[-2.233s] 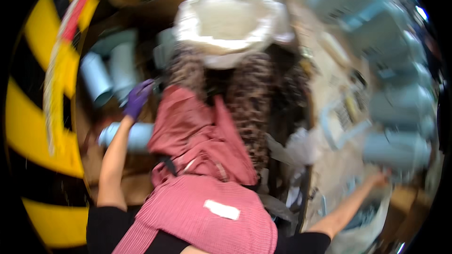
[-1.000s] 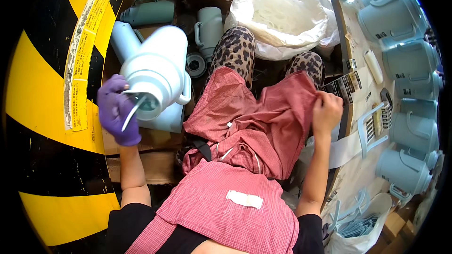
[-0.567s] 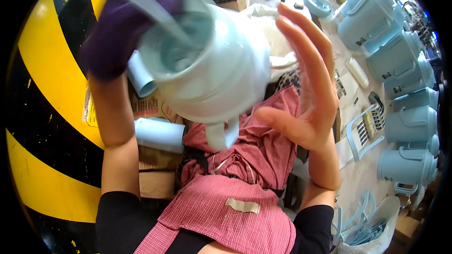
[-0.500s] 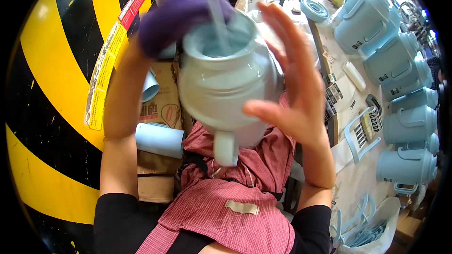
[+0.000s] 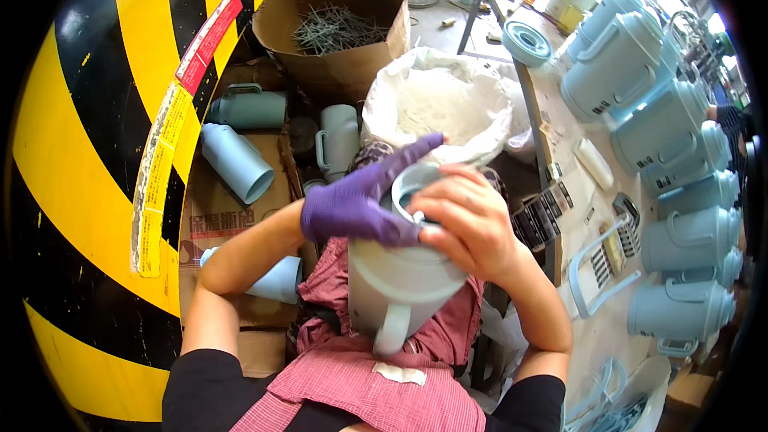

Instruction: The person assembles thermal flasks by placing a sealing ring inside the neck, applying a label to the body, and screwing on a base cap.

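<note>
Both hands clasp the pale blue jug [image 5: 404, 284]: gloved left hand [image 5: 356, 208] and bare right hand [image 5: 468, 224] on its rim.

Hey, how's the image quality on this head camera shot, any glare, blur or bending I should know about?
Head view: strong fisheye, so the yellow-black striped barrier bows and the corners go black; the upper right is blown out by daylight around the row of jugs; the centre is fairly sharp, with the gloved left hand and bare right hand on the pale blue jug crisp and evenly lit, with soft shadows.

Pale blue jug [image 5: 404, 272], purple glove [image 5: 352, 210].
Yellow-black striped wall [image 5: 88, 152] left; red checked apron [image 5: 376, 388] near; brown box [image 5: 336, 24] far.
</note>
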Available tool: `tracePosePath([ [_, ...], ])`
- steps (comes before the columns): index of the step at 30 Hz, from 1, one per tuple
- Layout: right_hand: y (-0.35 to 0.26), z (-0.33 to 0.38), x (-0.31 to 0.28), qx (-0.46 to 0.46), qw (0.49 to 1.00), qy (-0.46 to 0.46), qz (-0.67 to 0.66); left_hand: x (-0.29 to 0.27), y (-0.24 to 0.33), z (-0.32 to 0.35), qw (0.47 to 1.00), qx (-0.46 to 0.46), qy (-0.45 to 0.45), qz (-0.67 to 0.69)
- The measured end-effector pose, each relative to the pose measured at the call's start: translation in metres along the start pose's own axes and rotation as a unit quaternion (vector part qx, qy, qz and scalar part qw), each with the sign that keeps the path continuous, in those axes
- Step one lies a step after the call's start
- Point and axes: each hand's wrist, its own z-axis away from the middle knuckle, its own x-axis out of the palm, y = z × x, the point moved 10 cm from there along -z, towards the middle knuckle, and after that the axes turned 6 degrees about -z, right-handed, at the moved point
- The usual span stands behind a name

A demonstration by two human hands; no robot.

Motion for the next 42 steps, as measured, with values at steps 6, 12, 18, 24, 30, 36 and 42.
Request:
tracePosePath([
  [6, 0.0, -0.004, 0.019, -0.054, 0.997, -0.044, -0.024, -0.005, -0.012, 0.019, 0.999, 0.053, -0.002, -0.004],
  [12, 0.007, -0.056, -0.002, -0.095, 0.995, -0.016, 0.001, -0.049, 0.049, 0.018, 0.985, 0.075, 0.096, -0.121],
  [18, 0.095, -0.05, -0.054, 0.103, 0.954, 0.265, 0.098, -0.215, 0.221, 0.01, 0.738, 0.382, 0.388, -0.399],
  [24, 0.153, 0.119, 0.167, 0.463, 0.867, -0.174, -0.057, -0.304, 0.219, 0.021, 0.66, 0.499, 0.423, -0.371],
  [30, 0.143, 0.152, 0.234, 0.401, 0.892, -0.176, -0.114, -0.28, 0.206, 0.075, 0.586, 0.55, 0.478, -0.355],
  [36, 0.169, 0.147, 0.211, 0.453, 0.883, -0.071, -0.102, -0.213, 0.168, 0.168, 0.47, 0.493, 0.569, -0.462],
  [42, 0.203, 0.061, 0.174, 0.315, 0.926, 0.084, -0.188, -0.13, 0.124, 0.202, 0.564, 0.427, 0.52, -0.479],
])
